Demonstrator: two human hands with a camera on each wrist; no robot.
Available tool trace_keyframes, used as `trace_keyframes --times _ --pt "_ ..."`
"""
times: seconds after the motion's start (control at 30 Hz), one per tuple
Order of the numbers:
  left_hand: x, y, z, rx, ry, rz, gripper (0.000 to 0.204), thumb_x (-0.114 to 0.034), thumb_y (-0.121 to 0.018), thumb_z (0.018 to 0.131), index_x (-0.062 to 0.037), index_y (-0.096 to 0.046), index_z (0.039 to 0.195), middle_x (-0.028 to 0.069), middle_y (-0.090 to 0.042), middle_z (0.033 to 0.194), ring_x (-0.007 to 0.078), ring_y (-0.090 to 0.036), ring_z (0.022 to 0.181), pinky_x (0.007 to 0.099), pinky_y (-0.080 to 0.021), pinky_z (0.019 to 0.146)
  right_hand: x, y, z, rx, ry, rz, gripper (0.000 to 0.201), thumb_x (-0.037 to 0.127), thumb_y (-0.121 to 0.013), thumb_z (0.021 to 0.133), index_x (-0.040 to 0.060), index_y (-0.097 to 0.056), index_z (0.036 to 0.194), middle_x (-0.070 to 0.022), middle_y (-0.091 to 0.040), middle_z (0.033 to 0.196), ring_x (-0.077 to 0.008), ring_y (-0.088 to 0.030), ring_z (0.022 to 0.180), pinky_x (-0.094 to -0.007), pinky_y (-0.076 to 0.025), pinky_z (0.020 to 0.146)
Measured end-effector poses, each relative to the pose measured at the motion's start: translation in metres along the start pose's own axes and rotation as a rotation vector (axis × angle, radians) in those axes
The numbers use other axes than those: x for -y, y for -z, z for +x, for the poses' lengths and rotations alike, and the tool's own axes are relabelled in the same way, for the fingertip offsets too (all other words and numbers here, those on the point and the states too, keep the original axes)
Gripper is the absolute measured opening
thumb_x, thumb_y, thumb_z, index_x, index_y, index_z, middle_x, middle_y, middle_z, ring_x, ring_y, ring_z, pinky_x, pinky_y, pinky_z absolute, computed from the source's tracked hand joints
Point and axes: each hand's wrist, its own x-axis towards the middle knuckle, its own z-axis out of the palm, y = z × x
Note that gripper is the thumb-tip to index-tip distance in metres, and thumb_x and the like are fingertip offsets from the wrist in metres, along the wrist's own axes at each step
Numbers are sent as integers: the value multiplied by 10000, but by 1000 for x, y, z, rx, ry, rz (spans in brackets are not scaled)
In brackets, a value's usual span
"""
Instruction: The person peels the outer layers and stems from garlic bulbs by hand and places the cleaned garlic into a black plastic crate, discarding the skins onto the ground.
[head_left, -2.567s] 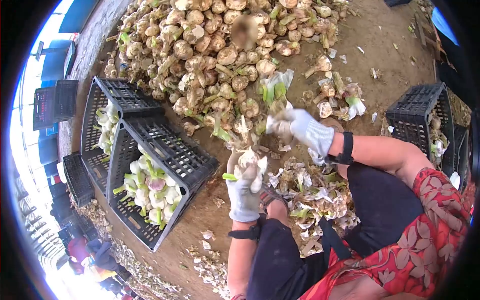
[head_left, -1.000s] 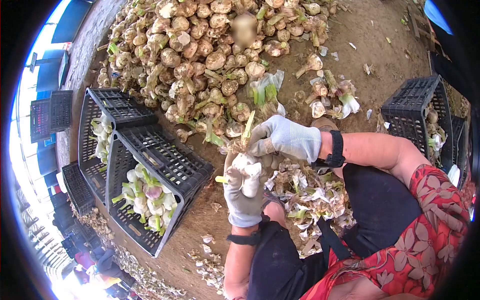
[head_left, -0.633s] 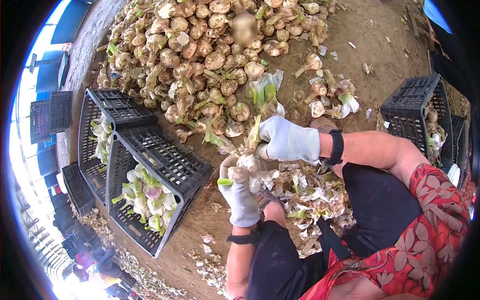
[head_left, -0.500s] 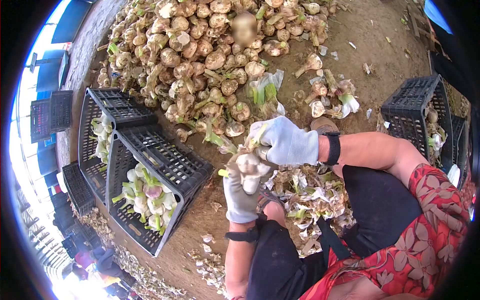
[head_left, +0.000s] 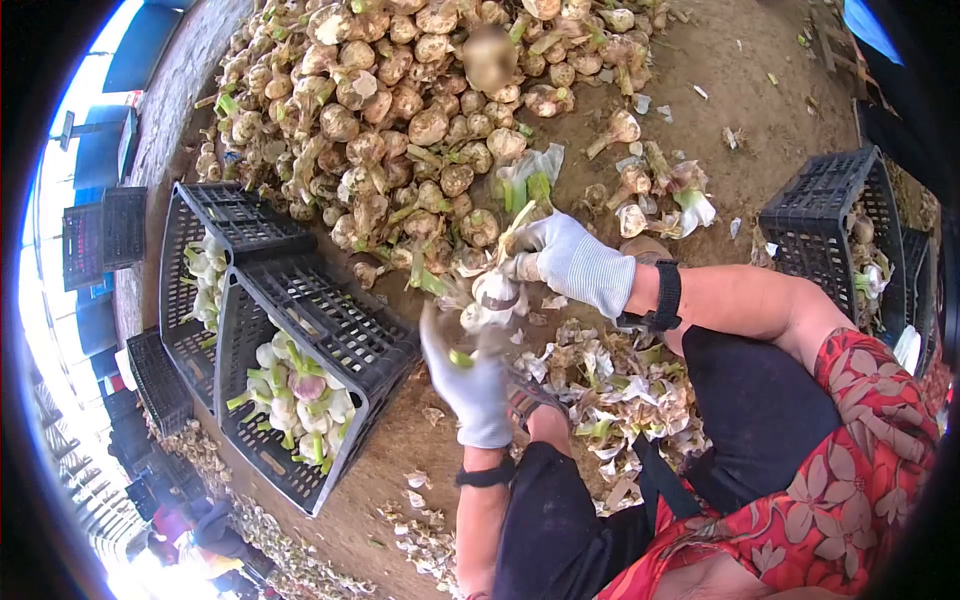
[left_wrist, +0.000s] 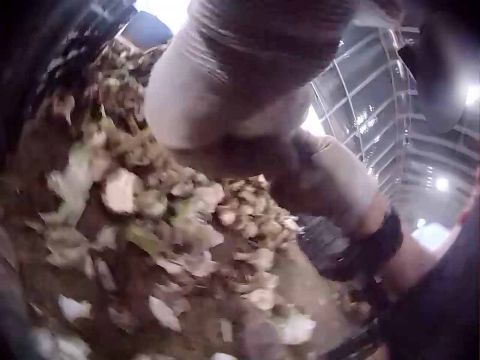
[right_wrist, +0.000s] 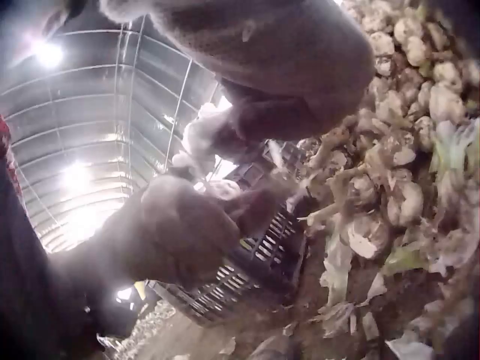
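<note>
In the head view my gloved right hand point(head_left: 582, 265) pinches a garlic bulb point(head_left: 497, 290) by its dry stem, the white bulb hanging below the fingertips. My gloved left hand point(head_left: 472, 395) is just below it, blurred, with one finger pointing up beside the bulb. A short green garlic stem point(head_left: 460, 357) pokes out between the left fingers; the bulb it belongs to is mostly hidden in that hand. Both wrist views are dim and blurred; the left hand point(right_wrist: 176, 225) faces the right hand point(right_wrist: 277, 67) in the right wrist view.
A large heap of unpeeled garlic point(head_left: 400, 120) lies ahead. To the left, tilted black crates point(head_left: 335, 300) hold cleaned garlic point(head_left: 300, 390). Another black crate point(head_left: 815, 205) stands at the right. Peeled skins point(head_left: 620, 390) pile up between the legs, and loose bulbs point(head_left: 620, 128) lie on the dirt floor.
The right hand first reached toward the heap, then came to the garlic bulb and took its stem. The left fingers, earlier around that bulb, have dropped slightly and loosened from it.
</note>
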Motion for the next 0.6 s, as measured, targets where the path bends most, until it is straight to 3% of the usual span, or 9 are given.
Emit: trace_keyframes --times 0.1,0.17,0.23,0.27,0.33,0.4,0.5,0.53,0.6 --pt "2 6 -3 -12 -305 338 656 -185 -732 837 -20 -410 1385 150 -548 1257 156 -656 728 249 -500 547 -7 1 -1 -120 -17 -147 273 142 -657 856 -50 -663 1049 -105 -704 896 -129 -614 779 -298 -498 732" --pt "-11 -13 -12 80 158 -152 679 -175 -729 840 -26 -385 1406 144 -545 1257 119 -643 740 210 -478 524 -4 -9 -8 -86 -59 -52 280 170 -649 866 -60 -661 1026 -97 -700 886 -133 -614 796 -297 -496 735" --pt "-8 -26 -15 153 249 -402 568 -33 -659 871 30 -404 1376 88 -556 1257 107 -584 912 242 -503 739 1 -16 -15 -58 -96 40 296 197 -641 877 -70 -659 1003 -89 -697 877 -138 -614 813 -296 -495 737" --pt "-2 -29 -11 133 151 -349 515 -167 -627 911 2 -432 1357 92 -596 1143 107 -583 791 242 -492 640 -6 -16 -11 -72 -79 74 275 197 -662 841 -43 -660 975 -121 -691 863 -194 -623 802 -319 -492 740" --pt "-3 -25 -6 206 312 -608 462 -370 -545 964 -30 -504 1274 98 -644 997 133 -596 682 267 -491 546 -7 -9 -8 -76 138 -326 237 165 -668 812 -23 -656 956 -139 -672 854 -238 -620 788 -328 -491 731" --pt "-13 -13 -2 366 759 -1218 490 -496 -409 990 -57 -574 1133 109 -658 927 191 -633 720 306 -503 535 -12 -10 -7 -113 278 -447 209 139 -672 770 -2 -638 921 -179 -621 827 -329 -616 804 -358 -489 724" --pt "-7 -9 2 405 806 -1190 507 -503 -395 992 -56 -570 1153 104 -661 931 191 -632 717 285 -493 530 -17 -14 -6 -162 361 -441 225 177 -674 789 -4 -632 915 -176 -618 851 -339 -628 841 -383 -496 734" --pt "-14 -10 1 331 764 -969 425 -427 -457 993 -57 -552 1179 89 -648 945 173 -621 713 277 -502 547 -18 -16 -8 -162 392 -474 228 182 -673 793 -3 -631 921 -176 -619 873 -344 -629 858 -389 -499 740" --pt "-22 -23 -2 146 497 -762 376 -360 -506 982 -50 -538 1191 75 -636 966 159 -620 722 272 -517 575 -18 -18 -13 -164 452 -543 236 190 -671 801 -1 -628 932 -177 -621 919 -353 -629 892 -401 -506 751"
